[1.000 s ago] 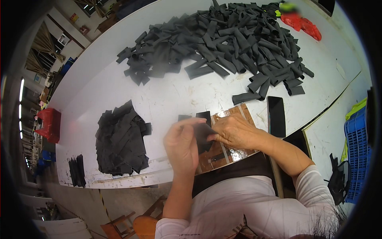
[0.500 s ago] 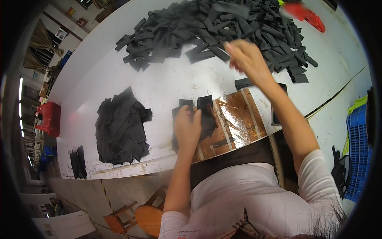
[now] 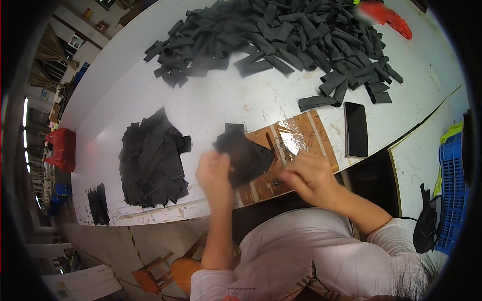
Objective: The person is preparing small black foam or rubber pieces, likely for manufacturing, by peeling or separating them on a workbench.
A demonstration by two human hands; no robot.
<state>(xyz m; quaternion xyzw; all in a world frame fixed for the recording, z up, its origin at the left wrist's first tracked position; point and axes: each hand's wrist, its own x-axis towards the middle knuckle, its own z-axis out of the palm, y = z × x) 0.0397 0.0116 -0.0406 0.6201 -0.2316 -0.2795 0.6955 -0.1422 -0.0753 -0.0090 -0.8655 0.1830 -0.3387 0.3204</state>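
On the smooth white table (image 3: 201, 108), by its front edge, flat black fabric pieces (image 3: 246, 154) overlap a glossy brown board (image 3: 322, 138); left hand (image 3: 215, 171) and right hand (image 3: 312, 178) curl their fingers — pinch unclear (blur). Hasty tugging could spill pieces.

Dark fabric pieces (image 3: 246, 160) overlap — partly over wooden board (image 3: 292, 141).

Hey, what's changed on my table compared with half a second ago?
Your right hand has come back from the large pile of dark tubes to the near edge of the wooden board. Your left hand has shifted left and slightly nearer you. Blur hides whether either holds anything. The phone, partly covered then, shows whole. The flat dark stack looks unchanged.
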